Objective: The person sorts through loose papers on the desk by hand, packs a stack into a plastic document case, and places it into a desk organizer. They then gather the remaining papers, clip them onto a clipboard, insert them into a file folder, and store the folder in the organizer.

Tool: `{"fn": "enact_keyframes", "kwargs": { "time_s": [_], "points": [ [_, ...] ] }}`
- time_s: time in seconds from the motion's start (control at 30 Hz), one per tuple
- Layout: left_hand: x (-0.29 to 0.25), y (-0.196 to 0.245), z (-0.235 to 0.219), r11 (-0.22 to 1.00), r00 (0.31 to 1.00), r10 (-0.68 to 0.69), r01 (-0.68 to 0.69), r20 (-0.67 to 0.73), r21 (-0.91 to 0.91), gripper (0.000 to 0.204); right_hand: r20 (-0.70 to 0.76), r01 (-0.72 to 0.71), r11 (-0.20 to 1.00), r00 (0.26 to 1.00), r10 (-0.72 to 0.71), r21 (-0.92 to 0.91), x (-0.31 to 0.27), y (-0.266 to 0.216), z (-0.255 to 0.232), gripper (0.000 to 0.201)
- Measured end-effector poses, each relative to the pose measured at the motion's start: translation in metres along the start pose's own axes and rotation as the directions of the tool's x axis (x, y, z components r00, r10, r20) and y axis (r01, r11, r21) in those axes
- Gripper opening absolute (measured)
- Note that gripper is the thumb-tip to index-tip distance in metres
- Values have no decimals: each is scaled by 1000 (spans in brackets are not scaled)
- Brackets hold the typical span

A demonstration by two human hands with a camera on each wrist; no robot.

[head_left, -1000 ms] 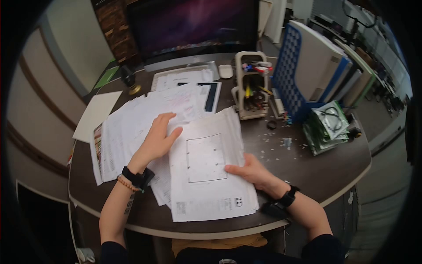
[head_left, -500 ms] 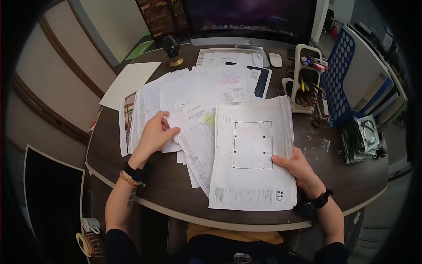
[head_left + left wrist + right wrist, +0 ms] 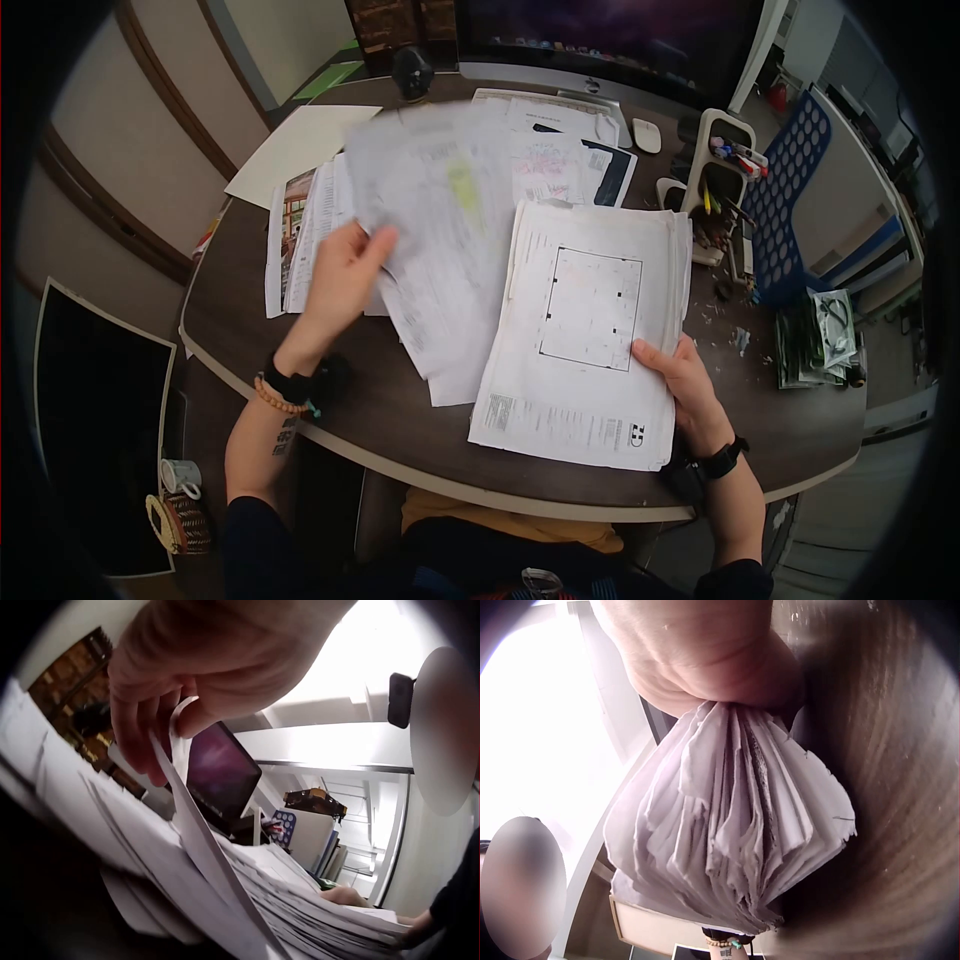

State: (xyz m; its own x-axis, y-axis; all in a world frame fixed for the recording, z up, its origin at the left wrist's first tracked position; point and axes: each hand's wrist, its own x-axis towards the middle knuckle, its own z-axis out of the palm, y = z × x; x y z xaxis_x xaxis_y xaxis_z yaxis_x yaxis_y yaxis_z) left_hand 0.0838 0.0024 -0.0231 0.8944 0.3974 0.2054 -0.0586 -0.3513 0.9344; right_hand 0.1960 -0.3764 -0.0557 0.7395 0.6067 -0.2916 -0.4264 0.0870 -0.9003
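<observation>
In the head view my left hand (image 3: 342,272) pinches the edge of some blurred printed sheets (image 3: 430,180), one with a yellow-green highlight. The left wrist view shows paper (image 3: 196,832) between the thumb and fingers, lifted at its edge over other sheets. My right hand (image 3: 687,378) grips the right edge of a thick stack of papers (image 3: 590,410), thumb on top. A rectangular plan is drawn on its top page. From the right wrist, the stack's many page edges (image 3: 727,817) fan out below the hand. Loose sheets with pink scribbles (image 3: 548,170) lie behind.
A monitor (image 3: 610,50) stands at the back, with a mouse (image 3: 647,136) before it. To the right are a pen organizer (image 3: 706,135), a blue file holder (image 3: 795,180) and green-and-white packets (image 3: 822,345). A white board (image 3: 300,150) lies back left; a mug (image 3: 180,478) stands lower left.
My left hand was spread beside the stack, then took the highlighted sheets' edge and now raises them, blurred. The right hand shifted the stack rightward off them and keeps its grip. The head view has turned.
</observation>
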Motion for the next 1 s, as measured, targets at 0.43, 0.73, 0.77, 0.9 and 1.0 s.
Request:
{"fn": "enact_keyframes", "kwargs": {
  "time_s": [0.43,0.73,0.77,0.9,1.0],
  "points": [
    [1,94,53,709,965,213,-46,151,-704,34,34,-2,1000,999,3,-16,0,1,-6,38],
    [0,27,119,908,928,-108,238,356,-346,30,9,32,999,999,-32,-37,6,11,-13,39],
    [-1,23,122,905,915,-143,276,378,-324,31,-11,12,1000,1000,-12,-25,6,12,-13,39],
    [-1,23,124,867,874,-187,361,448,-343,34,7,-13,1000,1000,13,0,4,7,-10,40],
    [-2,19,123,852,878,-217,384,427,-357,38,-34,-39,999,999,39,0,4,2,-5,39]
  ]
}}
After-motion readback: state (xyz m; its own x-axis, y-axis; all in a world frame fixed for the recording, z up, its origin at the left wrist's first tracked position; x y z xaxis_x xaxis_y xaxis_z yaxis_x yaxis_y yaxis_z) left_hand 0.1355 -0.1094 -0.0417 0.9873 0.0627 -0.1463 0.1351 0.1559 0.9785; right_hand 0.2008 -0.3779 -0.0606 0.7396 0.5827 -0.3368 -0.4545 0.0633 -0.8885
